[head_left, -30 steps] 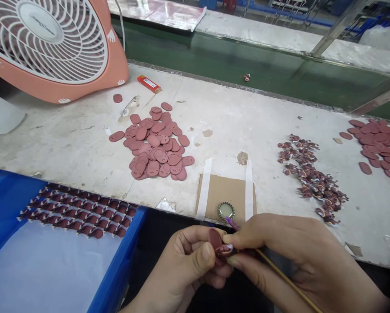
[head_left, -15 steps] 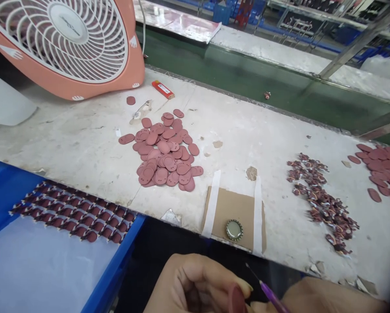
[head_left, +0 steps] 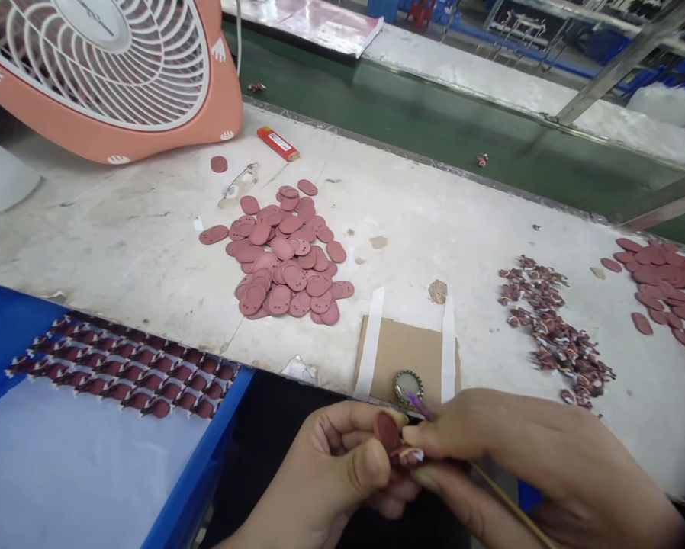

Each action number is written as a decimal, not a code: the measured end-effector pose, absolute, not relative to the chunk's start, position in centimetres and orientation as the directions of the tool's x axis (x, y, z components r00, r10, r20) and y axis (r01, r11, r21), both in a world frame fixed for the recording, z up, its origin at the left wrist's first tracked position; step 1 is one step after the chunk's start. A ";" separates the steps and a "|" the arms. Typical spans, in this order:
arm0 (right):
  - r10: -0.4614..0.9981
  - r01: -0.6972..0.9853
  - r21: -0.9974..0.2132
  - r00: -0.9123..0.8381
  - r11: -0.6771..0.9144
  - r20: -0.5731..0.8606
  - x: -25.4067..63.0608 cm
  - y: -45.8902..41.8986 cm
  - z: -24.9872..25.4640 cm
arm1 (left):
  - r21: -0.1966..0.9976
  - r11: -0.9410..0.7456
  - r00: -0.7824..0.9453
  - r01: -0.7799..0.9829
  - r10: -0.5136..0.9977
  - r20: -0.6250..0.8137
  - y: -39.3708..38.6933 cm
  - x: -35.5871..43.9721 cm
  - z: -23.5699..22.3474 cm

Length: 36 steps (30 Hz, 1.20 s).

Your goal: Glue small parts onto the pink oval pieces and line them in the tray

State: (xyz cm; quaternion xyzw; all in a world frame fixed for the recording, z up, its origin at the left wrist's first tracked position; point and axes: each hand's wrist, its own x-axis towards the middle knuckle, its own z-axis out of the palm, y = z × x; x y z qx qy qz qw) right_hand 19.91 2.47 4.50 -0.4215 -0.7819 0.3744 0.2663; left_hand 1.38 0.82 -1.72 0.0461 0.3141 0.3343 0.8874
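Grip closed in both hands on my feed: the left hand (head_left: 334, 473) pinches a maroon oval piece (head_left: 387, 431) between thumb and fingers, while the right hand (head_left: 554, 457) clamps a thin wooden stick (head_left: 508, 507) whose purple tip (head_left: 416, 406) points up past the oval. A small patterned piece (head_left: 410, 456) sits at the oval's lower edge, between the two hands. Just beyond them, at the near edge of the table (head_left: 119, 229), a bottle cap (head_left: 407, 387) lies on a cardboard square (head_left: 405, 351) fixed down with white tape strips (head_left: 371, 343).

Farther back from the near edge, a loose pile of plain maroon ovals (head_left: 285, 259) sits left of the cardboard. To its right lies a scattered band of small patterned pieces (head_left: 554, 328), and more ovals (head_left: 663, 290) crowd the right edge. Off the near-left corner, a blue bin (head_left: 205, 450) holds neat rows of maroon pieces (head_left: 125, 366). As I judge it, those rows are the finished share so far, and the loose piles show that plenty remains.
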 end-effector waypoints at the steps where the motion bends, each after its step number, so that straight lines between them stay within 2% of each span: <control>1: 0.863 0.447 -0.822 -0.495 0.353 0.101 19.8 2.7 4.6 | 0.292 0.774 0.579 -0.561 0.619 -0.530 0.8 1.4 -1.8; 10: 0.873 0.446 -0.837 -0.482 0.317 0.074 19.4 2.7 4.9 | 0.293 0.755 0.543 -0.587 0.635 -0.549 0.5 1.6 -1.5; 17: 0.861 0.449 -0.820 -0.499 0.354 0.098 19.3 2.9 5.1 | 0.296 0.731 0.525 -0.614 0.659 -0.538 0.2 2.0 -1.8; 27: 0.878 0.494 -0.843 -0.475 0.214 -0.055 20.2 3.3 4.8 | 0.232 0.765 0.571 -0.601 0.614 -0.545 0.5 2.4 -2.6; 36: 0.897 0.561 -0.808 -0.432 0.181 -0.099 20.4 3.5 4.3 | 0.189 0.754 0.579 -0.629 0.617 -0.533 0.4 2.6 -2.6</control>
